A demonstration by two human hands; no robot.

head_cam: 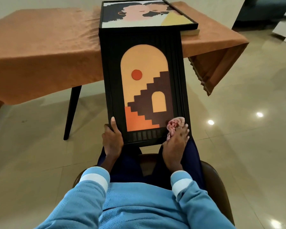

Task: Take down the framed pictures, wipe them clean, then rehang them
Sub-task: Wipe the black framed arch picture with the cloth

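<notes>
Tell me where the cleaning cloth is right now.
The cloth is bunched in the right hand, pressed on the lower right corner of the arch picture on the person's lap.

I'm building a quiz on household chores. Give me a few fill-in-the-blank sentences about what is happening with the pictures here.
1. The right hand presses a pink ____ onto the arch picture.
2. The left hand holds that picture by its lower ____ corner.
3. The picture's top end leans on the table, and its bottom end rests on the person's ____.
4. The second picture lies on the ____.

Missing words: cloth; left; lap; table
</notes>
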